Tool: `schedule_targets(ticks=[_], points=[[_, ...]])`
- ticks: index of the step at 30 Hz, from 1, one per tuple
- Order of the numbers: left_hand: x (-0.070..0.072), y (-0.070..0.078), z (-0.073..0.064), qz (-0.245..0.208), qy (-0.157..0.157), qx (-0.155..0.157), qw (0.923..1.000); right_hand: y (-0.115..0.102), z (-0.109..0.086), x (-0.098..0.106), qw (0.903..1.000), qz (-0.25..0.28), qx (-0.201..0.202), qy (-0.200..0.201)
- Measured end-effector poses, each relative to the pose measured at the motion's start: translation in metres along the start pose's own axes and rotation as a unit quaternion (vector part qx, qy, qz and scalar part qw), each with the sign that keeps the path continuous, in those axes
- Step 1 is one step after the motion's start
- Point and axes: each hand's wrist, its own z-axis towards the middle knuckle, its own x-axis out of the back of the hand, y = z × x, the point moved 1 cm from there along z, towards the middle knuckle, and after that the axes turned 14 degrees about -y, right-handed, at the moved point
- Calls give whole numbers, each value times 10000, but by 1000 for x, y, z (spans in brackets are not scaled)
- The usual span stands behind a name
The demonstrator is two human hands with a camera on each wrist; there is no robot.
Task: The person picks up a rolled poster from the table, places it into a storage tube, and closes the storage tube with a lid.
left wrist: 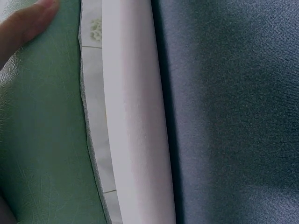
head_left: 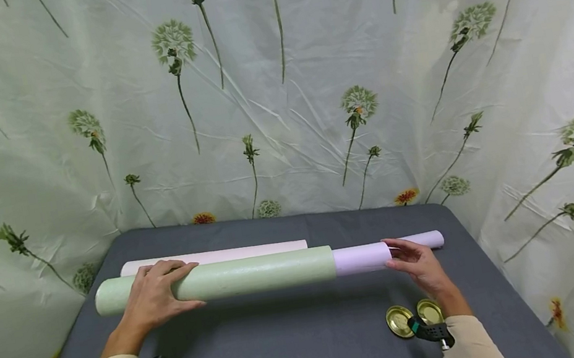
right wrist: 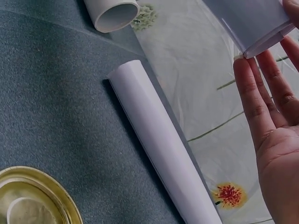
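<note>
A long green cardboard tube point(head_left: 262, 272) is held level above the table. My left hand point(head_left: 156, 295) grips it near its left end, thumb below and fingers over the top. A lavender paper roll point(head_left: 362, 259) sticks out of the tube's right end; how far it reaches inside is hidden. My right hand point(head_left: 416, 265) pinches the roll's free end between thumb and fingers, and the right wrist view shows the fingertips point(right wrist: 243, 63) at the rim of the roll point(right wrist: 252, 23). In the left wrist view, the green tube point(left wrist: 44, 130) fills the left side.
Behind the green tube lies a white tube point(head_left: 215, 257), whose hollow end point(right wrist: 117, 17) shows in the right wrist view. Another lavender roll point(head_left: 427, 239) lies at the back right. Two gold round lids point(head_left: 399, 322) rest near my right wrist on the grey table point(head_left: 275, 356). Flower-patterned sheeting point(head_left: 282, 111) hangs behind.
</note>
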Motion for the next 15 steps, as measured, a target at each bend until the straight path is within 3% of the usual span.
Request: schedule_targets(ticks=[6,15], points=[[-2,-1,2,-3,1,-74,10000,1,4,-4,9999,8,98,-43],[-3,0,2,0,-104,97,9999,5,11,-10,9998,-166,74,-68]])
